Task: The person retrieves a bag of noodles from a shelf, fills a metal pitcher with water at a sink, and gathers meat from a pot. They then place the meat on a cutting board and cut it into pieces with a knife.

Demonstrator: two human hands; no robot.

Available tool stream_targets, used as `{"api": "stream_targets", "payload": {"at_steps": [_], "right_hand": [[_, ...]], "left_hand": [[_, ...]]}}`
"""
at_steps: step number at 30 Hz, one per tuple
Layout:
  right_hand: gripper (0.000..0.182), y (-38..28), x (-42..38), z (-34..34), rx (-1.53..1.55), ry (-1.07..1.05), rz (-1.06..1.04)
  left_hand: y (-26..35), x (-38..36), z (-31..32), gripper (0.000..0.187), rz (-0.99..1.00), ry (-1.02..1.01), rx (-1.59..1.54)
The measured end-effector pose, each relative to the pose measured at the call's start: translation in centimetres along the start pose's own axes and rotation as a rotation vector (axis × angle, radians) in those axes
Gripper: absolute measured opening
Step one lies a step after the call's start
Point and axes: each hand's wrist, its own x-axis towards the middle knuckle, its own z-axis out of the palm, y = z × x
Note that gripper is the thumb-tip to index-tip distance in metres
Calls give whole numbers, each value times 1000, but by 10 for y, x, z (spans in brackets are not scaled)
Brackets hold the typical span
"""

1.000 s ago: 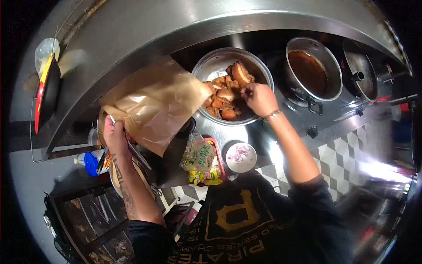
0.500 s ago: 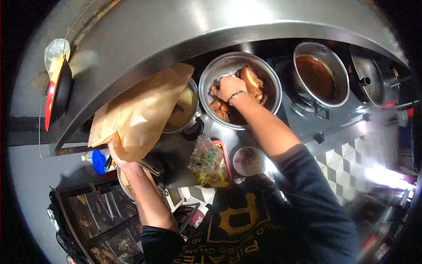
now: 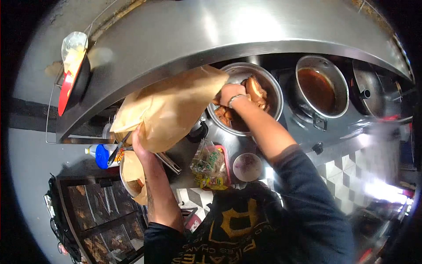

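Observation:
My left hand (image 3: 139, 140) is closed on the lower edge of a large brown paper bag (image 3: 171, 105), its far end reaching over the left rim of a steel pot (image 3: 278, 103). Inside that pot, among browned pieces of food (image 3: 256, 91), is my right hand (image 3: 229, 93), with a bracelet at the wrist. Its fingers are partly hidden by the bag's edge and the food, so what they hold cannot be made out.
To the right stands a pot of dark sauce (image 3: 316, 90). Nearer me are a plastic packet (image 3: 209, 163) and a small bowl (image 3: 247, 167). A paper-lined pot (image 3: 132, 169) and blue-lidded container (image 3: 102, 156) are at left. The steel hood edge (image 3: 246, 46) curves overhead.
The paper bag and my left hand have moved right, bringing the bag over the pot's left rim. My right hand remains in the pot, now closer to the bag.

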Motion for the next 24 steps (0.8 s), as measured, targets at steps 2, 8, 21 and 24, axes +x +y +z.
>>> {"api": "stream_targets", "payload": {"at_steps": [2, 8, 21, 24], "right_hand": [[36, -9, 1, 2, -81, -70, -93], [39, -1, 26, 36, 17, 64, -133], [19, 143, -240, 10, 1471, 85, 222], [21, 161, -271, 37, 1596, 43, 325]], "left_hand": [[1, 3, 6, 43, -81, 115, -63], [-12, -6, 2, 43, -13, 43, 112], [-34, -13, 158, 18, -272, 412, -150], [-63, -5, 115, 17, -365, -66, -338]]}}
